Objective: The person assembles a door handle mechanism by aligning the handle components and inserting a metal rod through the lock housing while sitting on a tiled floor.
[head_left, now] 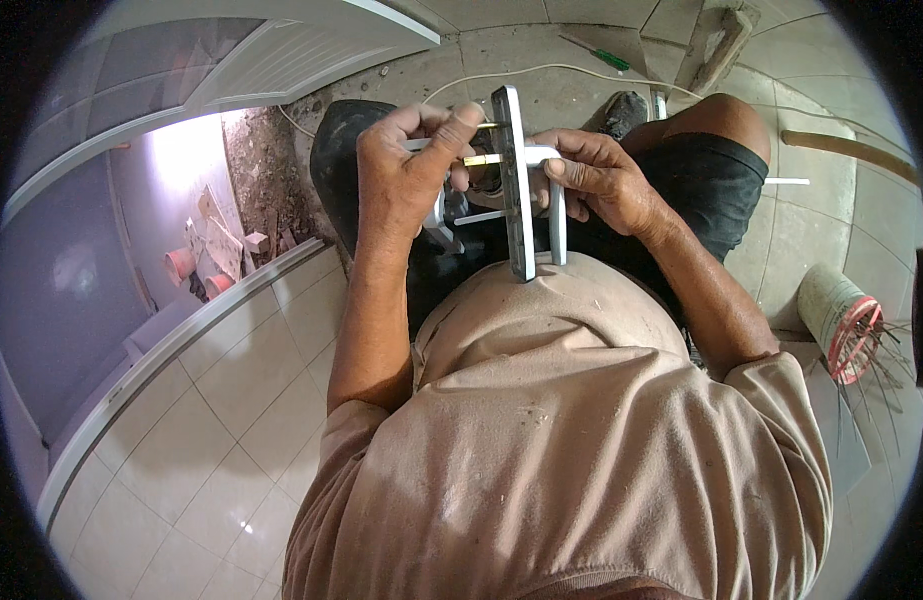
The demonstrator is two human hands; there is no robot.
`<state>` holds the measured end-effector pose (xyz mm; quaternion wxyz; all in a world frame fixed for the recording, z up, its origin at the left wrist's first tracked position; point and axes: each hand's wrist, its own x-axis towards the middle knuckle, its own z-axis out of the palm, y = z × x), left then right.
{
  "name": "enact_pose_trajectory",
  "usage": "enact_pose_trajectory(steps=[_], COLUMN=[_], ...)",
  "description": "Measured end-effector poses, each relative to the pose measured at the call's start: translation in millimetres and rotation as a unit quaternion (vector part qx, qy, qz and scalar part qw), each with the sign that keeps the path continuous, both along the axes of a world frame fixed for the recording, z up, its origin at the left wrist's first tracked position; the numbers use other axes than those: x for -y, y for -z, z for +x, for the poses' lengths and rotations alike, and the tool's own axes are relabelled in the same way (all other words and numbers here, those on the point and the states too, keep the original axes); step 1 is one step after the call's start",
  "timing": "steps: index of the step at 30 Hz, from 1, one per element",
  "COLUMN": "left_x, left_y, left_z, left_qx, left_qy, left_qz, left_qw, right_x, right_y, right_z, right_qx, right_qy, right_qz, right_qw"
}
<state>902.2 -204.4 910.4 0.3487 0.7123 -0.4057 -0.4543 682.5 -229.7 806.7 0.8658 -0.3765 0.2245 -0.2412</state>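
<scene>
With fingers of the left hand (406,165) bent together near a brass-coloured pin (478,160), grip unclear; with those of the right hand (606,180) clamped on a grey lever (558,215), beside a long plate (519,200) between both hands, above dark shorts (706,190). Around, left to right: pale tiles (206,430), rubble (261,165), dusty floor slabs (806,220), a bucket (826,305) of thin rods (885,365). Glossy in the tiles, crumbly in the rubble, straight-edged in the plate, smooth in the lever, round in the bucket.

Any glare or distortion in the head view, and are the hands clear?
Head view: glare whitens part of the lilac surface at left; a glint marks the floor tiles; the sill strip curves; left hand, right hand and handle plate look fairly sharp.
</scene>
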Motion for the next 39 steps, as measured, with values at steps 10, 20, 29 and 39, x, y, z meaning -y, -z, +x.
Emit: enact_pose_trajectory(steps=[10,20,29,39], left_x=[0,1,-42,-83], left_y=[-2,9,29,52], left_z=[-5,24,55,27], left_qx=[0.025,-0.104,-0.292,-0.266], left_qy=[0.005,-0.118,-0.11,0.011], left_qz=[-0.004,0.002,0.091,0.107], left_qw=[1.0,0.988,0.946,0.958], right_x=[1,13,43,23], right_y=[8,16,9,6], right_z=[-5,-25,-80,-30], right_qx=[0.032,-0.012,-0.076,-0.085], right_qy=[0.002,0.121,0.252,0.086], right_qz=[0.054,0.103,0.046,0.008], right_qw=[0.998,0.987,0.964,0.993])
